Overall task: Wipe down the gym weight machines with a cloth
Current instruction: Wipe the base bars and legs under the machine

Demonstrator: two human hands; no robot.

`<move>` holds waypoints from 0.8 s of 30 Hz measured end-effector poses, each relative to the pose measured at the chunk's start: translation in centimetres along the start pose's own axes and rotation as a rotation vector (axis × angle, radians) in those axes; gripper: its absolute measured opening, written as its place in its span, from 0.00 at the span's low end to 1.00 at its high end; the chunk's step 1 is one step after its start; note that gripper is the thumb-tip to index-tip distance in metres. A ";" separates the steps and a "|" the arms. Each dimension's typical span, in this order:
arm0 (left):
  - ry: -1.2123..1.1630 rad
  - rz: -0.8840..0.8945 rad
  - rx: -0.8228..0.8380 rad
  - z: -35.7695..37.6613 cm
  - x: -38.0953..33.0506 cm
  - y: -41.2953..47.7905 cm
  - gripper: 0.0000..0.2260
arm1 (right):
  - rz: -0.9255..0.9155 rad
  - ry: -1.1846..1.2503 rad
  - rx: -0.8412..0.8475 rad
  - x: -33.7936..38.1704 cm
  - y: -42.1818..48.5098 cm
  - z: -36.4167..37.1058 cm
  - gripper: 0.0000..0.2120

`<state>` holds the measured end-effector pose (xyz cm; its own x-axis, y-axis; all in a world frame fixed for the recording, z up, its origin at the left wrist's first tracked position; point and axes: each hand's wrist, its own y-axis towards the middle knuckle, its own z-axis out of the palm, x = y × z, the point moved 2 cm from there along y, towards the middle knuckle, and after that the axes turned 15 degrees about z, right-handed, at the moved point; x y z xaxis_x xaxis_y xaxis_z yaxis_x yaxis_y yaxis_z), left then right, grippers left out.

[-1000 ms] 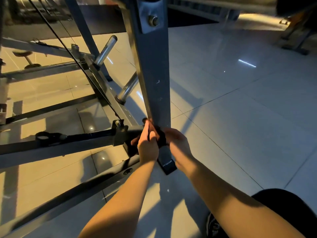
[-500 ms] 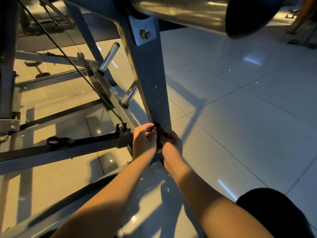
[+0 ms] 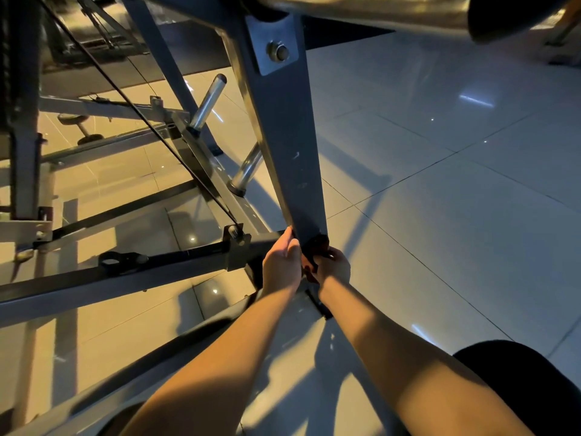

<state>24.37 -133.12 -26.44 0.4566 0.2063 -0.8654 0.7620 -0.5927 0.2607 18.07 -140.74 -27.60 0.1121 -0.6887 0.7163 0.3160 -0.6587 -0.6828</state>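
A grey steel post (image 3: 283, 130) of the weight machine slants down to the tiled floor. A dark cloth (image 3: 316, 247) is wrapped around its lower end. My left hand (image 3: 281, 262) presses against the post's left side at the cloth. On the right side my right hand (image 3: 334, 265) grips the cloth against the post. Both hands sit low, just above the post's foot. Most of the cloth is hidden between my hands and the post.
Two chrome plate pegs (image 3: 207, 102) (image 3: 248, 169) stick out from the frame behind the post. A black cable (image 3: 135, 105) runs diagonally to a pulley bracket (image 3: 235, 234). Low frame bars (image 3: 125, 265) cross at left. A padded roller (image 3: 408, 14) hangs overhead. Glossy tiled floor (image 3: 456, 199) spreads right.
Both hands with the cloth stay at the post's lower end and have drawn closer together around it. The view has tilted up, which brings the overhead roller into sight.
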 end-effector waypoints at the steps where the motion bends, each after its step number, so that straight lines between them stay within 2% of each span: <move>1: 0.006 0.003 0.012 0.2 0.4 -0.1 0.19 | -0.014 -0.040 -0.012 -0.2 0.2 0.1 0.11; 4: -0.014 -0.066 0.053 0.5 1.6 0.0 0.19 | -0.151 -0.124 -0.024 0.3 -0.6 0.5 0.09; 6: -0.052 -0.069 0.074 0.7 2.2 0.1 0.17 | -0.243 -0.111 0.030 1.0 -1.4 0.7 0.09; 9: -0.106 -0.092 0.054 1.0 2.4 0.1 0.16 | -0.289 -0.110 0.072 1.2 -1.5 1.0 0.08; 11: -0.134 -0.120 0.036 0.9 2.1 -0.1 0.19 | -0.274 -0.102 0.027 0.7 -0.4 1.0 0.06; 13: -0.118 -0.078 0.052 0.4 1.6 -0.1 0.22 | -0.186 -0.081 0.007 0.1 0.6 0.8 0.05; 16: -0.063 -0.033 0.089 -0.2 1.1 -0.1 0.19 | -0.141 -0.083 0.000 -0.5 0.7 0.2 0.10; 18: -0.075 -0.061 0.069 -0.6 0.9 0.0 0.17 | -0.230 -0.138 -0.005 0.0 0.3 0.5 0.08; 21: -0.135 -0.152 0.017 -0.8 0.1 -0.3 0.17 | -0.367 -0.200 -0.009 1.5 -1.1 1.3 0.14; 24: -0.162 -0.130 0.012 -0.7 0.1 -0.6 0.18 | -0.449 -0.216 -0.035 1.7 -1.4 1.4 0.16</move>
<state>24.28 -132.26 -26.37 0.2740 0.1540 -0.9493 0.8036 -0.5789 0.1380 19.11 -140.54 -25.25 0.1658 -0.2586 0.9516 0.3468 -0.8881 -0.3018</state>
